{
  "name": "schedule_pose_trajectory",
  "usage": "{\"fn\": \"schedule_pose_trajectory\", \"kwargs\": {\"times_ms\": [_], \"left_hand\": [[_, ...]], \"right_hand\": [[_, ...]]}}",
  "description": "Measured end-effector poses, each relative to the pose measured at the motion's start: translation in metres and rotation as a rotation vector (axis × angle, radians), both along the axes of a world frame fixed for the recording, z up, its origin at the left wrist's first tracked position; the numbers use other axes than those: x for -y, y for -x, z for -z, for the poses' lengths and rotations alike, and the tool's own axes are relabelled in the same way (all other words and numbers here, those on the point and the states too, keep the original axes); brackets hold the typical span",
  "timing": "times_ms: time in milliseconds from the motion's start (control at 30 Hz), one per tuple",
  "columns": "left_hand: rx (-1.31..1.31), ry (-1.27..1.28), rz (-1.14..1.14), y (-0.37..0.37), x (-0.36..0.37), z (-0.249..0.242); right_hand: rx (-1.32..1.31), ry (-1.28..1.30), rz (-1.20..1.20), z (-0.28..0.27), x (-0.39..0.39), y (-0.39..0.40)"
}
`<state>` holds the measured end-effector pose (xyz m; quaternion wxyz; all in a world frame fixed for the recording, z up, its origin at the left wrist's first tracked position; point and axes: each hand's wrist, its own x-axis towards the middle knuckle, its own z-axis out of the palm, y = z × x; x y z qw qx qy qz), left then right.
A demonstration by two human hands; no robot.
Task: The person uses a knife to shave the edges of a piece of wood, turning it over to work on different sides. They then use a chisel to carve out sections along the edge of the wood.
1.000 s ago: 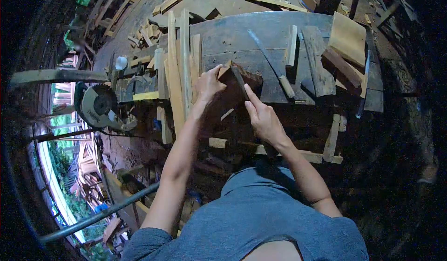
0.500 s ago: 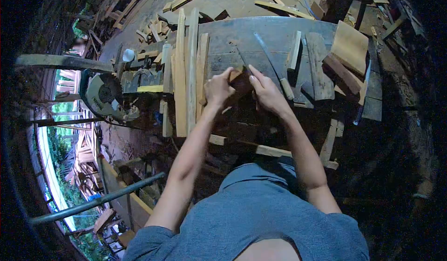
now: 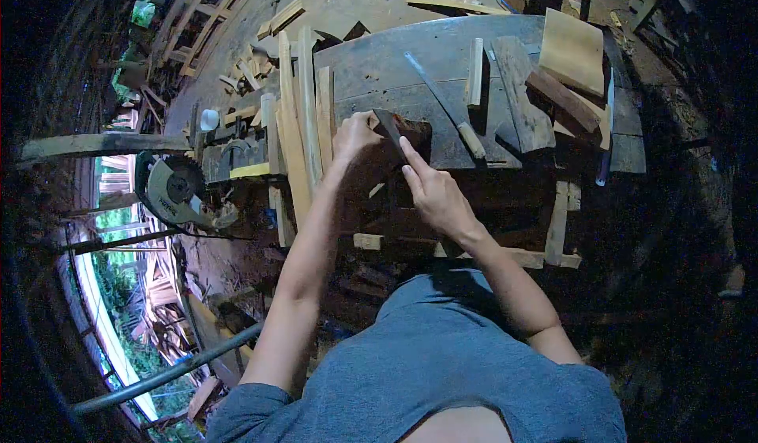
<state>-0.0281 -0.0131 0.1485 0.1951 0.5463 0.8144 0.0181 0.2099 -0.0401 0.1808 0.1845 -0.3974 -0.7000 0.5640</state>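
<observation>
My right hand (image 3: 438, 194) is closed on a dark flat blade (image 3: 388, 133), its forefinger stretched along the broad face. The blade leans up and to the left, reaching the fingers of my left hand (image 3: 355, 137). That left hand is curled shut, but I cannot tell what is in its grip. Behind the blade, at the bench's near edge, is a dark reddish-brown wood piece (image 3: 417, 133). Long pale wood strips (image 3: 306, 103) lie just left of my left hand. To the right rests a long thin blade with a wooden handle (image 3: 470, 140).
The dark bench top (image 3: 371, 56) carries boards at right, among them a grey plank (image 3: 524, 95), a brown block (image 3: 562, 99) and a pale curved board (image 3: 572, 50). A circular saw (image 3: 175, 186) stands at left. A metal bar (image 3: 170, 372) crosses the lower left.
The view has shifted a little. The blade, thin and pointing away before, now leans left and shows its broad face. My right hand has come nearer to my body.
</observation>
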Motion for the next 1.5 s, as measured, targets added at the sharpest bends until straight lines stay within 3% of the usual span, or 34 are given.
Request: {"fn": "schedule_pose_trajectory", "kwargs": {"times_ms": [33, 133, 233, 333, 400, 467, 500, 533, 633, 733, 867, 933, 1000, 1133, 1267, 1333, 1433, 1500], "left_hand": [[-0.033, 0.033, -0.089, -0.009, 0.0, -0.008], [-0.025, -0.052, -0.081, -0.013, 0.0, -0.016], [0.03, -0.145, -0.069, 0.008, 0.001, 0.012], [-0.077, -0.201, -0.122, 0.009, 0.006, 0.021], [-0.011, -0.146, -0.185, 0.0, 0.006, 0.009], [0.05, -0.091, -0.243, -0.022, 0.01, -0.01], [-0.062, -0.12, -0.075, -0.049, 0.02, -0.019], [-0.174, -0.136, 0.087, -0.066, 0.032, -0.022], [-0.166, -0.187, 0.004, -0.054, 0.021, -0.015], [-0.162, -0.233, 0.051, -0.033, 0.009, -0.009], [-0.062, -0.157, 0.033, -0.025, -0.002, -0.021], [-0.05, -0.169, 0.055, -0.012, -0.004, -0.007], [-0.071, -0.178, 0.064, -0.016, -0.003, -0.008], [-0.052, -0.088, 0.008, -0.031, 0.0, -0.023], [-0.036, -0.126, 0.06, -0.017, 0.001, -0.005], [-0.078, -0.182, 0.099, -0.015, 0.002, -0.002], [-0.079, -0.344, 0.103, -0.008, 0.009, 0.012], [-0.047, -0.274, 0.105, 0.0, 0.006, 0.017]], "right_hand": [[-0.004, -0.009, -0.007, 0.0, -0.002, -0.001], [-0.011, 0.0, -0.028, -0.001, 0.0, -0.003], [-0.009, 0.028, -0.039, -0.006, 0.0, 0.001], [0.033, 0.001, -0.049, -0.009, 0.004, 0.016], [0.077, -0.044, -0.064, 0.002, 0.004, 0.023], [-0.159, -0.159, 0.13, 0.032, -0.002, 0.038], [-0.233, 0.301, 0.156, 0.013, -0.03, 0.035], [-0.174, 0.391, 0.057, 0.009, -0.057, 0.03], [-0.178, 0.334, -0.07, 0.023, -0.065, 0.021], [-0.303, 0.413, -0.049, 0.014, -0.045, -0.002], [-0.194, 0.442, 0.096, 0.013, -0.022, -0.024], [-0.261, 0.281, 0.045, 0.011, -0.013, -0.025], [-0.246, 0.426, 0.017, -0.01, -0.009, -0.027], [-0.182, 0.261, 0.0, -0.01, -0.001, -0.019], [-0.098, 0.159, -0.001, -0.011, 0.0, -0.018], [-0.131, 0.165, 0.001, -0.012, -0.002, -0.019], [-0.231, 0.369, -0.031, -0.009, -0.008, -0.014], [-0.257, 0.469, -0.041, -0.017, -0.013, -0.014]]}}
